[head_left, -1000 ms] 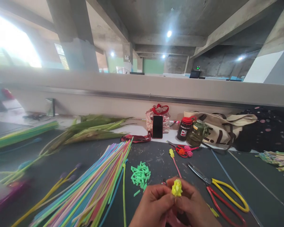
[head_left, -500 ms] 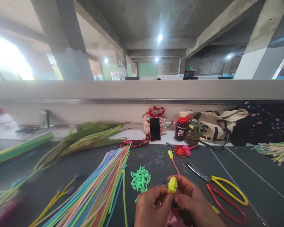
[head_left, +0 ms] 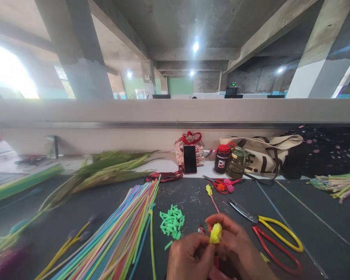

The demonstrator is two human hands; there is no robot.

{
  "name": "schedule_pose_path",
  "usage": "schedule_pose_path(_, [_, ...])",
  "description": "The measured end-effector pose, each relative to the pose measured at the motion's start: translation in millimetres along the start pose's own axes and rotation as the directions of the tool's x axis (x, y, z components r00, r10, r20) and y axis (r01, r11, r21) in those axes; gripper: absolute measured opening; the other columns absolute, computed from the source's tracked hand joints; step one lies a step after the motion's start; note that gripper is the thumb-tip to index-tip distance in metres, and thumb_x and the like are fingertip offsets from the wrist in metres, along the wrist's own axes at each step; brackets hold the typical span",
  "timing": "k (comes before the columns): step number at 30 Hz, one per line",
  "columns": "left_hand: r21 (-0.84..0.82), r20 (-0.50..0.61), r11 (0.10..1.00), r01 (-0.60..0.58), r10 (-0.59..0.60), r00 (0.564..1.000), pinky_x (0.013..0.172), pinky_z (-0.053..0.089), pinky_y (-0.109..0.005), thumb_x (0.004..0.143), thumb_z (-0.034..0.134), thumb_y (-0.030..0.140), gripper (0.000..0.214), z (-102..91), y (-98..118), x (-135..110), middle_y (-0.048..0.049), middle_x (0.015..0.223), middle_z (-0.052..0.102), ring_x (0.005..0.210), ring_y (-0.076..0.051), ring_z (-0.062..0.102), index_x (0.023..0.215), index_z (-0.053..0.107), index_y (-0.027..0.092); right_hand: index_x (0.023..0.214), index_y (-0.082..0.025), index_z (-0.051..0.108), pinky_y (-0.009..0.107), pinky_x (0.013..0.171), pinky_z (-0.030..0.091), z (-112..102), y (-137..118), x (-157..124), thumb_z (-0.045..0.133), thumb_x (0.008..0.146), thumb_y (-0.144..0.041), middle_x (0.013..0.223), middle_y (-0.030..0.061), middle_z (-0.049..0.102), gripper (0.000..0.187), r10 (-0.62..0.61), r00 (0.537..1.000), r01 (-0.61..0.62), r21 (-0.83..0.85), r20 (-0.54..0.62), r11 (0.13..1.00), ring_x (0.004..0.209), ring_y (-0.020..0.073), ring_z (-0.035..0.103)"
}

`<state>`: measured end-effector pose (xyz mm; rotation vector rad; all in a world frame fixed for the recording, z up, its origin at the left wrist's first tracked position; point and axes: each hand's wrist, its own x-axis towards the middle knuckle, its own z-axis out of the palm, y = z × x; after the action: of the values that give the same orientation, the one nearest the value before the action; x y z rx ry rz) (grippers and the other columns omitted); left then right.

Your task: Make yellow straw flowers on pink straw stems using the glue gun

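Hands at the bottom centre of the frame: your left hand (head_left: 189, 258) and right hand (head_left: 236, 249) meet over a small yellow knotted bud (head_left: 215, 233), fingers of both closed on it, pinching it from either side so it stands up between the fingertips where you can see it.

Green cut pieces (head_left: 171, 224): a loose heap just left of your hands, close enough to pick from.

Coloured straws (head_left: 125, 229): a long fanned bundle across the lower left, ends pointing toward you.

Scissors (head_left: 268, 233): yellow and red handles, lying shut at lower right beside your right hand.

Finished buds on stems (head_left: 221, 187): red, pink and yellow, set just above centre, clear of the working spot.

Phone (head_left: 189, 159): propped upright against a patterned pouch (head_left: 192, 146) at centre, screen facing you.

Red-lidded jar (head_left: 222, 158), glass jug (head_left: 236, 163) and tote bag (head_left: 268, 155): lined up along the ledge, right of centre.

Green leaves (head_left: 111, 169): piled at middle left.
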<state>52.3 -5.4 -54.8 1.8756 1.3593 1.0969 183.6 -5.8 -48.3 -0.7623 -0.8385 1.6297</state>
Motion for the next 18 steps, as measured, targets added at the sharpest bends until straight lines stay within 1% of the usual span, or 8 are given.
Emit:
schedule_pose_path(2, [0.024,-0.010,1.000,-0.010,0.010,1.000,0.038,0.031,-0.014,0.072,0.052,0.023,0.022,1.7,-1,0,0.0006,0.051,0.066,0.042,-0.008,0.051,0.062,0.071,0.019,0.087,-0.017,0.063,0.018,0.042,0.029,2,-2,-1,0.068,0.072,-0.035,0.058,-0.0042,0.055,0.024,0.044,0.999,-0.045,0.033,0.012,0.998,0.041,0.0044,0.039])
schedule_pose_path(4, [0.018,-0.013,1.000,-0.018,0.018,1.000,0.038,0.031,-0.014,0.073,0.051,0.024,0.024,3.1,-1,0,0.0010,0.050,0.066,0.041,-0.008,0.052,0.061,0.071,0.020,0.086,-0.016,0.063,0.018,0.042,0.030,3,-3,-3,0.067,0.073,-0.034,0.059,-0.0034,0.056,0.023,0.047,0.999,-0.047,0.029,0.007,0.998,0.043,0.0056,0.042])
schedule_pose_path(7, [-0.005,-0.022,1.000,-0.010,0.010,1.000,0.041,0.036,-0.013,0.072,0.051,0.023,0.023,3.4,-1,0,0.0010,0.051,0.067,0.044,-0.009,0.055,0.060,0.071,0.021,0.084,-0.016,0.062,0.020,0.047,0.034,3,-4,-4,0.065,0.073,-0.032,0.059,-0.0026,0.057,0.019,0.050,0.999,-0.050,0.013,-0.006,0.999,0.049,0.0082,0.048])
schedule_pose_path(11, [-0.041,0.015,0.999,0.012,-0.011,1.000,0.041,0.036,-0.014,0.071,0.051,0.022,0.022,1.7,0,1,0.0015,0.050,0.067,0.042,-0.009,0.055,0.060,0.071,0.022,0.084,-0.016,0.063,0.020,0.046,0.035,2,-2,-1,0.065,0.072,-0.033,0.057,-0.0034,0.057,0.020,0.045,0.999,-0.046,-0.036,-0.013,0.998,0.047,0.0087,0.048])
schedule_pose_path(13, [-0.082,0.049,0.996,0.043,-0.039,0.998,0.041,0.036,-0.014,0.071,0.051,0.020,0.023,2.6,0,1,0.0021,0.052,0.068,0.042,-0.008,0.056,0.062,0.071,0.022,0.083,-0.017,0.064,0.020,0.045,0.035,0,-2,0,0.066,0.070,-0.034,0.055,-0.0035,0.058,0.021,0.051,0.998,-0.053,-0.031,-0.038,0.998,0.046,0.0091,0.049])
schedule_pose_path(15, [-0.103,0.078,0.989,0.102,-0.094,0.993,0.043,0.038,-0.014,0.070,0.052,0.019,0.021,4.7,1,0,0.0014,0.056,0.069,0.047,-0.010,0.059,0.064,0.071,0.021,0.081,-0.018,0.064,0.022,0.045,0.037,-4,0,-2,0.070,0.066,-0.036,0.059,-0.0018,0.061,0.024,0.075,0.994,-0.077,-0.018,-0.074,0.997,0.048,0.0111,0.053])
schedule_pose_path(17, [-0.118,0.131,0.979,0.167,-0.151,0.980,0.046,0.040,-0.015,0.071,0.054,0.021,0.018,5.9,1,-2,0.0011,0.059,0.070,0.052,-0.011,0.060,0.065,0.071,0.021,0.079,-0.019,0.064,0.023,0.046,0.039,-13,5,-6,0.072,0.063,-0.038,0.066,0.0009,0.066,0.027,0.112,0.987,-0.118,-0.051,-0.114,0.992,0.051,0.0141,0.057])
schedule_pose_path(18, [-0.139,0.163,0.968,0.208,-0.185,0.969,0.048,0.042,-0.016,0.073,0.056,0.024,0.016,5.4,1,-4,0.0012,0.061,0.069,0.056,-0.012,0.061,0.067,0.071,0.021,0.082,-0.021,0.064,0.026,0.046,0.041,-19,9,-8,0.070,0.066,-0.041,0.065,0.0009,0.065,0.027,0.157,0.979,-0.168,-0.072,-0.131,0.983,0.053,0.0169,0.059])
